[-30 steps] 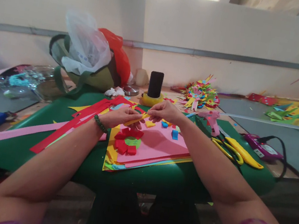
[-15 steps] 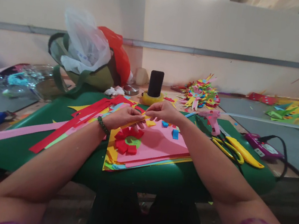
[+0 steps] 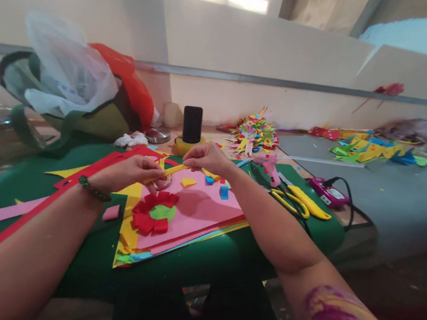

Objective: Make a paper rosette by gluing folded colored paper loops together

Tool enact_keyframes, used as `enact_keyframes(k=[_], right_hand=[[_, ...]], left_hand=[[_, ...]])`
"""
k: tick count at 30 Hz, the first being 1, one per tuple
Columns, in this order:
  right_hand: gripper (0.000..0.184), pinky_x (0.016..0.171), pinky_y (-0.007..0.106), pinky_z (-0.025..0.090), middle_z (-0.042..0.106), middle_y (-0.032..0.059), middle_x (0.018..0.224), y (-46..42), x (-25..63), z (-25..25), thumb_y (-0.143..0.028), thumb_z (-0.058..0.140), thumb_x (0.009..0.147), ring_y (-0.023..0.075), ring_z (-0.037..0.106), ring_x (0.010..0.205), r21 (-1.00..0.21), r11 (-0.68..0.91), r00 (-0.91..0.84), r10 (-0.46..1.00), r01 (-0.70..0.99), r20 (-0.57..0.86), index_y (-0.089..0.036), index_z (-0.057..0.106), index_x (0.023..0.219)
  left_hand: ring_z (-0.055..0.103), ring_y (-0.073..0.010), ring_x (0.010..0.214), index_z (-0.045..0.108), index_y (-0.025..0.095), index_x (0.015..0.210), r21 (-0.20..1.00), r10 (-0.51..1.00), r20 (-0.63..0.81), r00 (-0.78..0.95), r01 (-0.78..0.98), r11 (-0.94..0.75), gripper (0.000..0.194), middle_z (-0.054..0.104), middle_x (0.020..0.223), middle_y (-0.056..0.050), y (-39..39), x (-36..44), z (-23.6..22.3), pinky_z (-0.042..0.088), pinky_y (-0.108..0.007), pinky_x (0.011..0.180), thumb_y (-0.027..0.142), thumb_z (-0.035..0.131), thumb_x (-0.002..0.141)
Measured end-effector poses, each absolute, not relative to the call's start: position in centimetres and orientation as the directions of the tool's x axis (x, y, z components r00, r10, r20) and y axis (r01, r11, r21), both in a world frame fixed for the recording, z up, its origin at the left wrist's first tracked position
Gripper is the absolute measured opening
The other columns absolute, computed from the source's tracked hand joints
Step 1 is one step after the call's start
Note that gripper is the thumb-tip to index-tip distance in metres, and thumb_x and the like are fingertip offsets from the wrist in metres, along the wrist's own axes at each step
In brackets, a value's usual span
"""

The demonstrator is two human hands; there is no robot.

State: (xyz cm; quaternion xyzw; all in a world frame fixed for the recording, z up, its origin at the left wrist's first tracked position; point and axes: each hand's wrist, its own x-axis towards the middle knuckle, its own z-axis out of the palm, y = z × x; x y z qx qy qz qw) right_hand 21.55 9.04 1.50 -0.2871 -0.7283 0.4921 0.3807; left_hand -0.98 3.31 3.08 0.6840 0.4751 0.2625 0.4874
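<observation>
Two bare hands share one narrow yellow strip of paper-like material (image 3: 175,169) at the centre of the frame. The left hand (image 3: 130,173), a dark green beaded bracelet (image 3: 93,189) at its wrist, is closed on the strip's lower end; the right hand (image 3: 206,157) pinches the upper end between thumb and fingertips. The strip slants between them above the work surface.

Beneath spreads a glossy dark green cover (image 3: 231,252), filling much of the lower frame. At upper left slumps an olive-green bag (image 3: 92,127) topped by a translucent white plastic bag (image 3: 69,69) and a bright red one. A stack of coloured sheets, pink uppermost (image 3: 209,211), lies at centre, with long red and pink strips to its left. A bundle of multicoloured paper flowers (image 3: 257,134) sits above centre. Right of centre lie yellow-handled scissors (image 3: 301,209) and a pink glue gun (image 3: 269,168). A ring of folded red petals around a green centre (image 3: 153,213) rests on the stack's left side, below the left hand. A black phone (image 3: 192,123) stands upright near upper centre. Smallest are the blue folded pieces (image 3: 224,192) scattered on the pink sheet.
</observation>
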Motion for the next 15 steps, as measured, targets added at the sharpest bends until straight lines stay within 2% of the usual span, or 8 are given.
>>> enact_keyframes(k=[6,9,13,15], right_hand=[[0.008,0.052,0.019,0.049,0.067,-0.002,0.057,9.1,21.5,1.6,-0.017,0.075,0.067,0.0077,0.058,0.052,-0.934,0.358,-0.518,0.797,-0.006,0.309,-0.012,0.072,0.072],[0.009,0.051,0.018,0.048,0.066,-0.0028,0.055,9.5,22.1,1.9,-0.016,0.077,0.065,0.0074,0.058,0.05,-0.943,0.333,-0.449,0.841,-0.008,0.301,-0.013,0.071,0.069],[0.015,0.053,0.017,0.048,0.064,-0.0047,0.055,10.0,22.6,2.1,-0.017,0.081,0.06,0.0056,0.055,0.05,-0.957,0.245,-0.224,0.935,-0.154,0.275,-0.014,0.069,0.068],[0.019,0.056,0.018,0.05,0.064,-0.0054,0.055,9.9,22.0,1.9,-0.019,0.084,0.057,0.0053,0.056,0.051,-0.941,0.217,-0.148,0.954,-0.261,0.261,-0.015,0.069,0.068]], left_hand=[[0.066,-0.0177,0.052,0.077,0.018,0.06,0.902,0.935,-0.072,0.346,0.422,-0.087,0.03,0.072,0.056,-0.008,3.4,-2.2,4.0,0.056,-0.024,0.053,0.046,0.087,0.056],[0.066,-0.0179,0.054,0.076,0.017,0.062,0.903,0.966,-0.055,0.254,0.426,-0.061,0.025,0.074,0.061,-0.009,3.7,-2.9,4.4,0.056,-0.024,0.053,0.039,0.088,0.057],[0.067,-0.0133,0.058,0.075,0.015,0.071,0.979,0.998,0.065,-0.024,0.197,-0.059,0.023,0.076,0.073,-0.007,3.9,-2.8,4.5,0.055,-0.019,0.055,0.033,0.085,0.062],[0.066,-0.0116,0.062,0.076,0.015,0.085,0.993,0.998,0.047,-0.031,0.111,-0.043,0.031,0.076,0.081,-0.008,3.6,-1.9,4.2,0.052,-0.016,0.052,0.035,0.085,0.064]])
